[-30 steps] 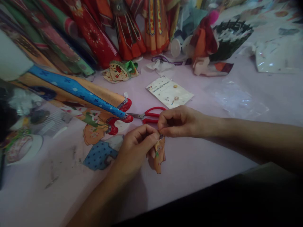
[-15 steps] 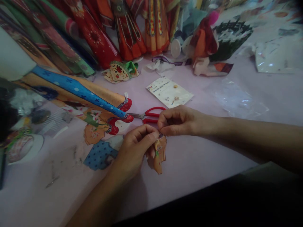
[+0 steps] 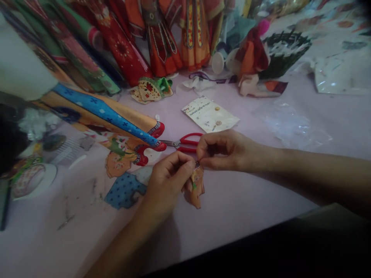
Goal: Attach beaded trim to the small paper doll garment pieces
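The left hand (image 3: 171, 173) pinches orange cloth (image 3: 198, 190), the right hand (image 3: 227, 150) closed at its top; a basket (image 3: 278, 66) holds white scraps (image 3: 286, 47).

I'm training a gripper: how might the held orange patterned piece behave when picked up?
Probably light and floppy: the orange patterned piece looks thin and trails from the left hand. It likely won't roll, looking so flat.

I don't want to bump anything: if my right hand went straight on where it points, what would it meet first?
Your right hand would likely meet your left hand first, or the orange cloth piece it pinches; depth between them is unclear.
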A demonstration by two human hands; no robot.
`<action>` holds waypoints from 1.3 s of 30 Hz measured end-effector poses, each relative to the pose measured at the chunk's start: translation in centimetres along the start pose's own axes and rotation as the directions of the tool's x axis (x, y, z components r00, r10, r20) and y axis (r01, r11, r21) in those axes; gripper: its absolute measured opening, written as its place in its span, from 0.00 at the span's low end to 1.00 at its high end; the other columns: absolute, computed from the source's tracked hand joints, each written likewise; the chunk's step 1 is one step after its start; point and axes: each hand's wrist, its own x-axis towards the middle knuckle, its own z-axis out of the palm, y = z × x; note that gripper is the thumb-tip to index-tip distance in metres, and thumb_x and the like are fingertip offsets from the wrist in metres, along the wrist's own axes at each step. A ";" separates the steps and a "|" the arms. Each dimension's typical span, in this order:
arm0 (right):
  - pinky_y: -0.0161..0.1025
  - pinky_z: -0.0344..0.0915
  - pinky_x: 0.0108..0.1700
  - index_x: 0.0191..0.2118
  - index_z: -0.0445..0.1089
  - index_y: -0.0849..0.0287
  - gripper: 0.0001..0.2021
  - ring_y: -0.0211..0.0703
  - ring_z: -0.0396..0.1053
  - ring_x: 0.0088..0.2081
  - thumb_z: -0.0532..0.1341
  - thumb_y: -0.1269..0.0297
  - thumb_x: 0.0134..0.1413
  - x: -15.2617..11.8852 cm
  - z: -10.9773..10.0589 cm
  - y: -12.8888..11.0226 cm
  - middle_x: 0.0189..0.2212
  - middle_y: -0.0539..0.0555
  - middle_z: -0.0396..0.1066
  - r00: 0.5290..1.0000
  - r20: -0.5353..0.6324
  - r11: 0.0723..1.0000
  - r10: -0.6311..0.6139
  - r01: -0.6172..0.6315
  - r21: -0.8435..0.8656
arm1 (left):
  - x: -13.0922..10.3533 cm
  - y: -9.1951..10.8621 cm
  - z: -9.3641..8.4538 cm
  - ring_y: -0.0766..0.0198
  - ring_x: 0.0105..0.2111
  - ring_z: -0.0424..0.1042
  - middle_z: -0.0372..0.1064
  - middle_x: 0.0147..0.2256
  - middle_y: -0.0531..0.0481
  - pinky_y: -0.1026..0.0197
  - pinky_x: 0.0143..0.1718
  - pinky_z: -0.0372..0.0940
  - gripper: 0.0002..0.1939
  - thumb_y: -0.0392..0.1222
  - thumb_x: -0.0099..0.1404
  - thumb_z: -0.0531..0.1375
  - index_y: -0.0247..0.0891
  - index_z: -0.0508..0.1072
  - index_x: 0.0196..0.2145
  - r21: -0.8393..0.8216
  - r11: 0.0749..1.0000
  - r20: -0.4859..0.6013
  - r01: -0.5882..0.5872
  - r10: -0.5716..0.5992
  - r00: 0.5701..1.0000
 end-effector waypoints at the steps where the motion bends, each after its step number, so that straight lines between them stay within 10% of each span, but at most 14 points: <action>1: 0.32 0.62 0.31 0.36 0.70 0.62 0.02 0.33 0.65 0.29 0.64 0.74 0.58 0.0 0.0 0.0 0.28 0.47 0.69 1.000 -0.004 1.000 0.000 0.000 -0.013 | -0.1 0.1 0.0 0.76 0.17 0.71 0.70 0.19 0.60 0.76 0.18 0.57 0.07 0.37 0.69 0.61 0.38 0.72 0.31 -0.004 1.000 0.007 -0.002 0.002 1.000; 39: 0.33 0.63 0.32 0.34 0.69 0.61 0.03 0.34 0.65 0.30 0.63 0.74 0.57 -0.3 0.4 0.0 0.29 0.48 0.70 0.997 -0.061 0.972 -0.055 0.039 -0.234 | -0.3 0.9 0.6 0.71 0.14 0.69 0.70 0.18 0.58 0.71 0.15 0.61 0.07 0.38 0.67 0.61 0.38 0.71 0.30 0.088 0.996 -0.025 0.014 -0.011 1.000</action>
